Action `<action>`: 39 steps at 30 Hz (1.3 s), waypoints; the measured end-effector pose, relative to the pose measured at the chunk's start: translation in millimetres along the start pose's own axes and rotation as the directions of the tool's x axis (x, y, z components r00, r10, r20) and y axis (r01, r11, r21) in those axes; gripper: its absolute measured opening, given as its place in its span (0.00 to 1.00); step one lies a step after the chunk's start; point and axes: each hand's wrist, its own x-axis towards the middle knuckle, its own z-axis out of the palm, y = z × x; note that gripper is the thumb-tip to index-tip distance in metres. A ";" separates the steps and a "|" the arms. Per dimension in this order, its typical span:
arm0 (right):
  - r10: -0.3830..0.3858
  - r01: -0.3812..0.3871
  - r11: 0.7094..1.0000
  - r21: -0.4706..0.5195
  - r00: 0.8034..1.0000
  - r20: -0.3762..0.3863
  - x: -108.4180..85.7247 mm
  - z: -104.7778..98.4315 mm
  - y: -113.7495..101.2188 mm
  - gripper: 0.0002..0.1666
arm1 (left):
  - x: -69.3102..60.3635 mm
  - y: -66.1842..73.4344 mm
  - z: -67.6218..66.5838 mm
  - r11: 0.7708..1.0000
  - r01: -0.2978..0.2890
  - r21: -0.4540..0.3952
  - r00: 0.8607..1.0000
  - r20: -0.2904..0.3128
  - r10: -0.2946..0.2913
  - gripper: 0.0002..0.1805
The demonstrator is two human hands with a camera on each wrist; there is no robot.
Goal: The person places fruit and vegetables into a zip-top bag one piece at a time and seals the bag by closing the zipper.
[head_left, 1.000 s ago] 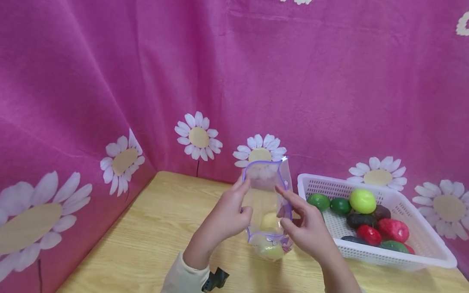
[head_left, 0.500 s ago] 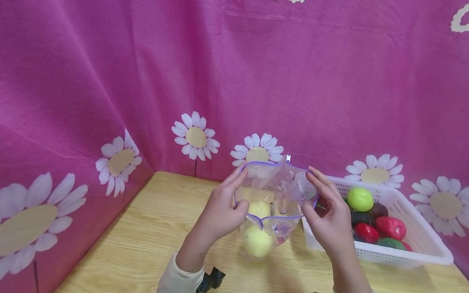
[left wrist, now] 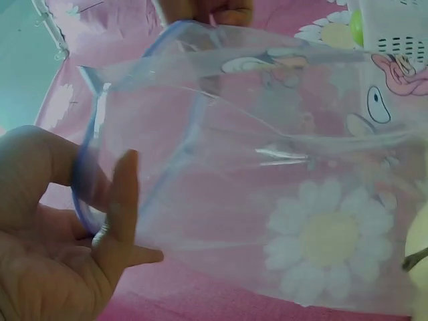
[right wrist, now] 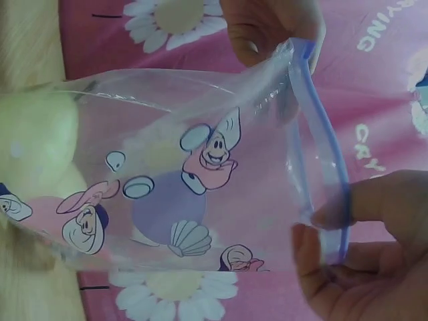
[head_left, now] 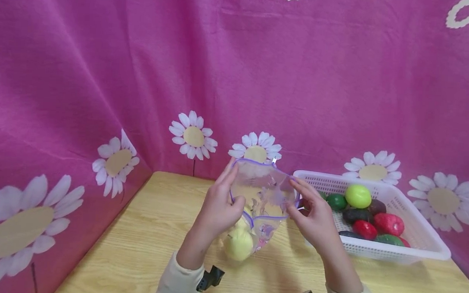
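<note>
The left hand (head_left: 219,204) and right hand (head_left: 313,213) are pinching opposite edges of a clear, purple-rimmed, cartoon-printed plastic bag (head_left: 264,195), each grip bending thumb and fingers onto it. The bag is gaping between the grips, its body reaching below them, a pale-yellow round fruit (head_left: 239,244) sitting inside.

I am facing a pink cloth (head_left: 318,89) hanging behind a table (head_left: 150,230). On my right, a basket (head_left: 413,252) is holding fruit (head_left: 365,230).
</note>
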 end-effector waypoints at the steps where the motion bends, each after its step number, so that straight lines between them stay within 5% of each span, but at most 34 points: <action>1: 0.000 0.001 1.000 -0.008 1.000 0.015 0.8 1.1 1.4 0.34 | -0.2 -0.6 0.0 1.000 0.007 -0.002 1.000 0.004 -0.007 0.42; 5: -0.044 0.046 0.998 -0.054 0.998 0.039 0.6 2.8 6.5 0.35 | -2.6 -1.3 -0.1 1.000 0.029 0.002 0.999 0.014 -0.029 0.43; 13: -0.168 0.169 0.985 0.037 0.986 -0.015 0.5 7.0 5.8 0.35 | -3.0 -1.4 -1.6 0.997 -0.077 0.016 0.993 -0.089 0.078 0.47; 23: -0.070 0.070 0.998 0.006 0.996 0.060 2.9 22.0 17.0 0.35 | -1.6 -8.2 0.7 0.998 -0.001 0.069 1.000 0.009 0.000 0.46; 32: -0.140 0.135 0.989 -0.067 0.986 -0.088 3.7 -18.6 11.9 0.17 | -1.4 -2.0 -1.2 0.986 0.050 0.161 0.994 -0.100 -0.034 0.46; 36: -0.064 0.046 0.991 -0.122 0.987 -0.144 6.5 -43.1 26.2 0.15 | -1.0 0.5 -0.3 0.976 0.080 0.201 0.990 -0.131 -0.054 0.48; 39: 0.027 -0.051 0.974 -0.221 0.994 -0.110 9.1 -55.3 47.9 0.14 | -0.3 0.8 1.2 0.972 0.071 0.222 0.990 -0.136 -0.041 0.47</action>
